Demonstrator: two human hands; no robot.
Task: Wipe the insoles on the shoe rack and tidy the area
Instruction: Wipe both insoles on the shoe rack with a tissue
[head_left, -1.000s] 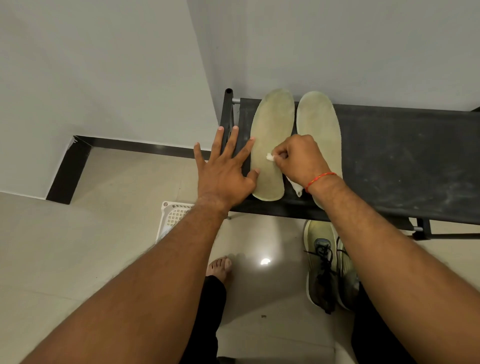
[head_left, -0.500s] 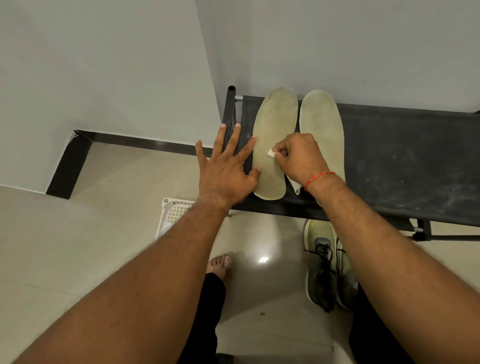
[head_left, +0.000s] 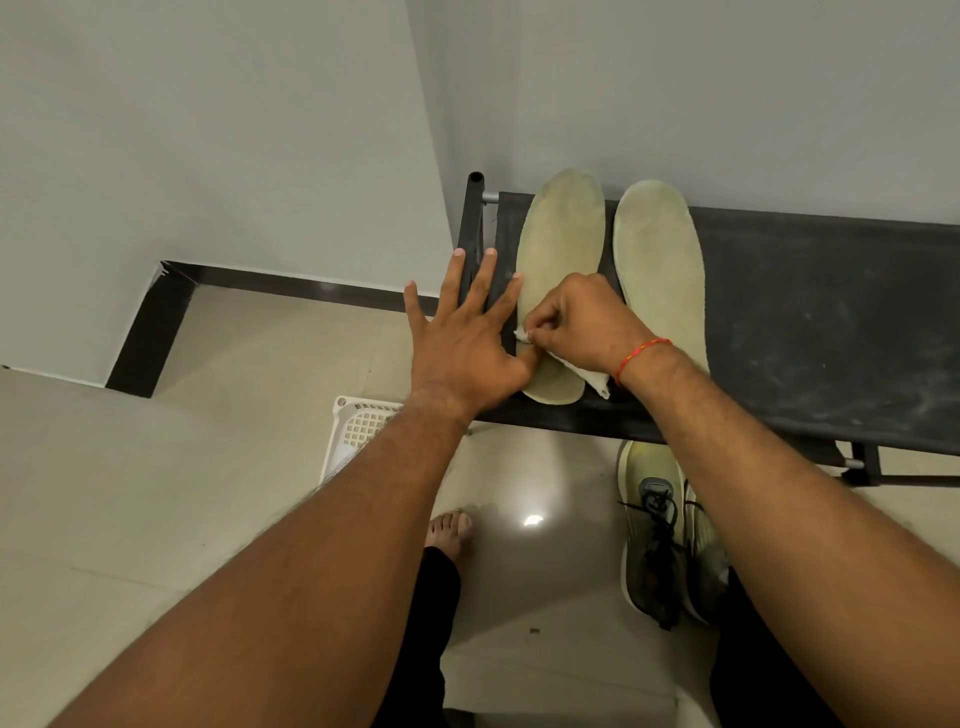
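Observation:
Two pale yellow-green insoles lie side by side on the black fabric top of the shoe rack (head_left: 810, 322). On the left insole (head_left: 563, 234), near its heel end, my right hand (head_left: 584, 322) is shut on a small white wipe (head_left: 522, 333). A corner of the wipe sticks out below the wrist. My left hand (head_left: 462, 343) lies flat with fingers spread on the rack's left edge, thumb touching that insole's heel. The right insole (head_left: 660, 260) lies free, its heel hidden by my right wrist.
A pair of greenish sneakers (head_left: 660, 530) with dark laces stands on the tiled floor under the rack's front edge. A white perforated basket (head_left: 358, 421) sits on the floor at the rack's left corner. My bare foot (head_left: 449, 530) is below. Walls close behind and left.
My right hand has slid the wipe down and to the left along the left insole, toward its heel and my left thumb. My left hand stays flat in place.

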